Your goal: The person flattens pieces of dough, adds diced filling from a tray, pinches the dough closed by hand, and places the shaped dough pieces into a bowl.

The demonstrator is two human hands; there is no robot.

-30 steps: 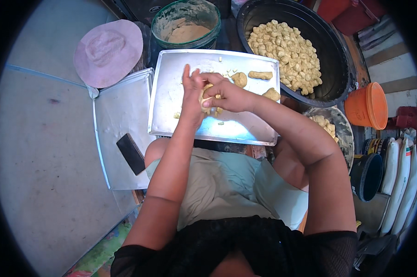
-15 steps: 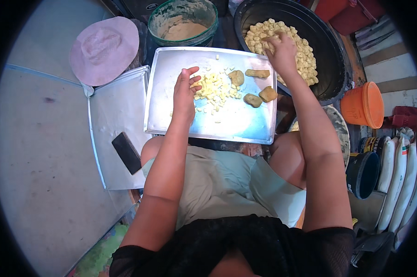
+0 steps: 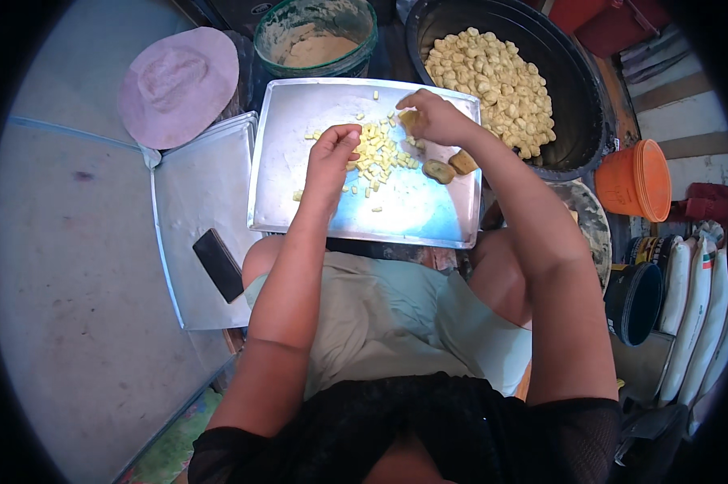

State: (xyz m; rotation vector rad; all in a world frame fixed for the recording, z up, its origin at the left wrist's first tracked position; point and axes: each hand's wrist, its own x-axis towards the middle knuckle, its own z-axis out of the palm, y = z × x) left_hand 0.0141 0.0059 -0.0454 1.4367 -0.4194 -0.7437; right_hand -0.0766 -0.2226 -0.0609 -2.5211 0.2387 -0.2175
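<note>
A metal tray [image 3: 287, 214] rests in front of my knees, with small pale-yellow cubes [image 3: 380, 157] scattered over its middle. At the left side of the cubes, my left hand [image 3: 332, 161] has its thumb and fingertips together; whatever they pinch is too small to name. My right hand [image 3: 438, 118] reaches over the tray's far right part, its fingers closed around a yellowish lump of dough [image 3: 409, 121]. Two browner dough lumps, one oval [image 3: 439, 171] and one blockier [image 3: 463, 162], lie on the tray below that hand. The right palm covers part of the tray.
A black tub [image 3: 580, 121] with many dough balls [image 3: 493, 85] stands at the far right. Beyond the tray is a green-rimmed bucket [image 3: 364, 60] of flour-like powder. Metal sheets with a phone [image 3: 218, 264] and a pink hat [image 3: 178, 85] are left; orange [image 3: 634, 181] and dark buckets [image 3: 634, 302] right.
My right hand has moved left from the black tub to the tray and closed on a dough lump. My left hand's fingers, spread before, are now drawn together at the cubes.
</note>
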